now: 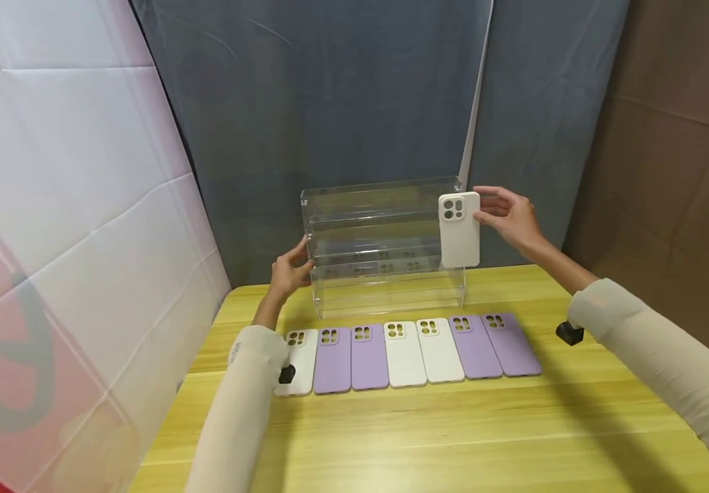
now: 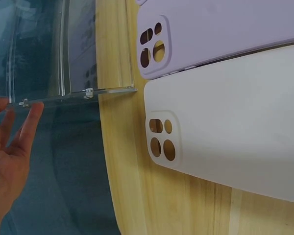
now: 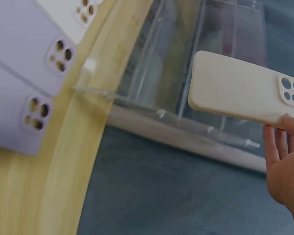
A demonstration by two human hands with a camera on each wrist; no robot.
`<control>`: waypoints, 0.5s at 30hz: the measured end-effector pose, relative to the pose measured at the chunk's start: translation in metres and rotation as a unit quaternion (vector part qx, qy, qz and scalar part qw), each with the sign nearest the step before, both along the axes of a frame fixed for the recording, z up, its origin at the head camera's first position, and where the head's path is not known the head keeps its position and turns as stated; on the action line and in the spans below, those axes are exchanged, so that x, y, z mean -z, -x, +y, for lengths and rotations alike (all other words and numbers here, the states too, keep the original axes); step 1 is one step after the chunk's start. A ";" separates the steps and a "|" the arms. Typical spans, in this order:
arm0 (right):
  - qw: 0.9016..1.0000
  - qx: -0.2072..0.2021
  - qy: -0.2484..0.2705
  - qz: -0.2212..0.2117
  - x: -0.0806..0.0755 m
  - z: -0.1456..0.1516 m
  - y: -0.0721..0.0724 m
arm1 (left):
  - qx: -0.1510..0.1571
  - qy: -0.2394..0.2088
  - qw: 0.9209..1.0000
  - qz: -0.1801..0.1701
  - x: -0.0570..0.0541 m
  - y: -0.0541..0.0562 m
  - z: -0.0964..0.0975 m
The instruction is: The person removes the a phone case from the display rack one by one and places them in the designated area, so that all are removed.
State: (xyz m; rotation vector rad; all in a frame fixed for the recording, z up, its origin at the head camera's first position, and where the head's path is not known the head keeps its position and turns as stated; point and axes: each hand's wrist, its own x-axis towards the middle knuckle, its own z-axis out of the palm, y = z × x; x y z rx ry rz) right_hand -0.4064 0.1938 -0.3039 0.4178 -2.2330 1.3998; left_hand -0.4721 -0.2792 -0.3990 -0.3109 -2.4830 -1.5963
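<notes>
My right hand (image 1: 513,218) pinches a white phone case (image 1: 460,236) by its edge, with its camera cutouts at the top. It is held up before the right end of a clear acrylic tiered rack (image 1: 385,301). My left hand (image 1: 289,270) grips the left side of that rack; in the left wrist view its thumb and fingers (image 2: 32,122) meet the clear side panel. In front of the rack lies a row of white and purple phone cases, among them a white case (image 1: 405,356) and a purple case (image 1: 332,363). The leftmost white case (image 1: 305,366) is partly hidden by my left sleeve.
The wooden table (image 1: 391,438) ends just behind the rack, at a grey curtain (image 1: 329,89). A white printed cloth (image 1: 83,150) hangs at left, a brown one (image 1: 675,157) at right. Small black devices (image 1: 570,333) sit at both cuffs.
</notes>
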 end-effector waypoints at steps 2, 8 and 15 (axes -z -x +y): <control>1.000 0.006 -0.003 -0.005 0.004 0.009 -0.005 | 0.001 -0.002 1.000 -0.001 0.001 0.001 0.000; 0.999 0.018 -0.023 -0.034 0.016 0.036 -0.018 | 0.003 0.001 1.000 -0.004 0.001 0.001 0.001; 0.997 0.013 -0.050 -0.053 0.033 0.060 -0.032 | 0.003 -0.001 1.000 -0.008 0.001 0.002 -0.002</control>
